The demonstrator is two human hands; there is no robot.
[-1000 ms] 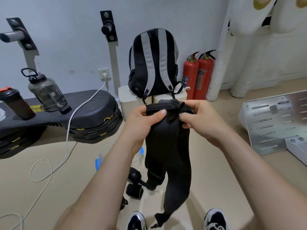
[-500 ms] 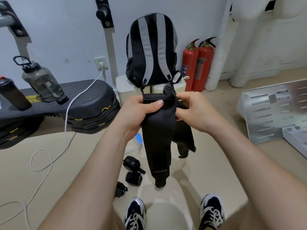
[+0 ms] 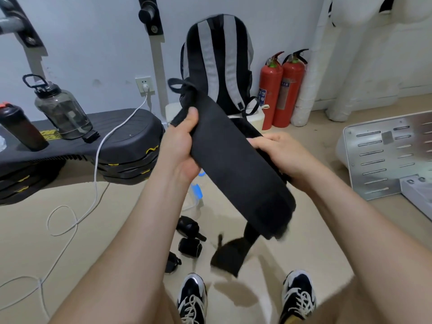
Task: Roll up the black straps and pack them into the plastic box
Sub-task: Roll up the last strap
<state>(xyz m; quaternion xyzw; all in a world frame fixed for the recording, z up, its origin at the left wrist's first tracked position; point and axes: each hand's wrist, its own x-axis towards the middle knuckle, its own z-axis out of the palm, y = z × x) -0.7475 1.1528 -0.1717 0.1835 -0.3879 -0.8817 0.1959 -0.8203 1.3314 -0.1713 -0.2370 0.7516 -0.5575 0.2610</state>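
Strap slants above floor; left hand, right hand fingers clamped on its edges.

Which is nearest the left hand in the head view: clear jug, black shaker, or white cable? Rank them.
1. White cable, just left of the left hand.
2. Clear jug, farther left on the bench.
3. Black shaker, far left edge.

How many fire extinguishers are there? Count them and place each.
2. The left fire extinguisher stands right of the backpack; the right fire extinguisher stands beside it. No others show.
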